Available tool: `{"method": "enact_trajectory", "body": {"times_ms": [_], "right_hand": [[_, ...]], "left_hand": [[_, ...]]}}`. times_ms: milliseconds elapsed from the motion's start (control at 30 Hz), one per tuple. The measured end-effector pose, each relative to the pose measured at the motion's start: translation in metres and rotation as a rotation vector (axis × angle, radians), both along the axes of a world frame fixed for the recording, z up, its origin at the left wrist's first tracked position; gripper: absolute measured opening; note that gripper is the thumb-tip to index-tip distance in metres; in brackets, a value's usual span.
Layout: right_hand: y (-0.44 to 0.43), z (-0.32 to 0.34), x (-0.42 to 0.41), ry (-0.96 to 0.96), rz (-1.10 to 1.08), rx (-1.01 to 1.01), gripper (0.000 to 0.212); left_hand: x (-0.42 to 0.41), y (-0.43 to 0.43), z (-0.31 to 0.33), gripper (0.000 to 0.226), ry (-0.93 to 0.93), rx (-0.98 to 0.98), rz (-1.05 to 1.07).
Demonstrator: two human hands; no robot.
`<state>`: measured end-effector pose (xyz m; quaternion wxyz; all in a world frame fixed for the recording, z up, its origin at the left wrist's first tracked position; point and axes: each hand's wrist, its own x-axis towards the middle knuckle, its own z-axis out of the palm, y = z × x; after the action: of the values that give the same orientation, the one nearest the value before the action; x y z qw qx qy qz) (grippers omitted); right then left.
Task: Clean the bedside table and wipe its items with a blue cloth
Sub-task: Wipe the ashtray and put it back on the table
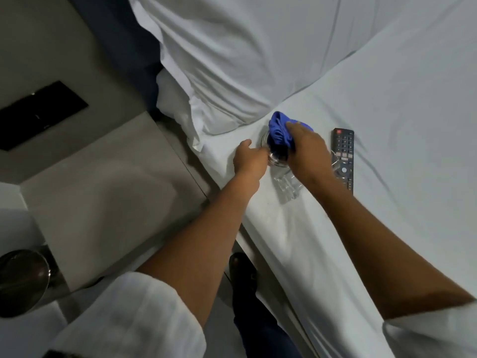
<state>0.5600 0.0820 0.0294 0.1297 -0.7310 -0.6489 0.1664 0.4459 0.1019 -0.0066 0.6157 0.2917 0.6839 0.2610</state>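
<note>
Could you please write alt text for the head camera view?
On a white bed, the right hand pushes a blue cloth into a clear glass steadied by the left hand. A second glass and TV remote lie alongside.

remote [343, 157] right of glass [275, 157] (on bed [400, 99])

The cloth [280, 131] is bright blue; the glass [275, 153] under it clear; the remote [343, 156] to the right black with white, red and grey buttons; the bed sheet [400, 112] plain white; the bedside table [103, 189] pale grey.
</note>
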Motion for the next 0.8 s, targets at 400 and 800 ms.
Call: {"method": "enact_trajectory", "body": {"times_ms": [400,800], "right_hand": [[-0.010,0.002,-0.048,0.431,0.148,0.013,0.056],[-0.064,-0.035,-0.200,0.433,0.318,-0.151,0.064]], "left_hand": [[-0.057,-0.006,0.018,0.030,-0.410,0.087,0.349],[-0.267,-0.088,-0.011,0.044,-0.431,0.051,0.672]]}}
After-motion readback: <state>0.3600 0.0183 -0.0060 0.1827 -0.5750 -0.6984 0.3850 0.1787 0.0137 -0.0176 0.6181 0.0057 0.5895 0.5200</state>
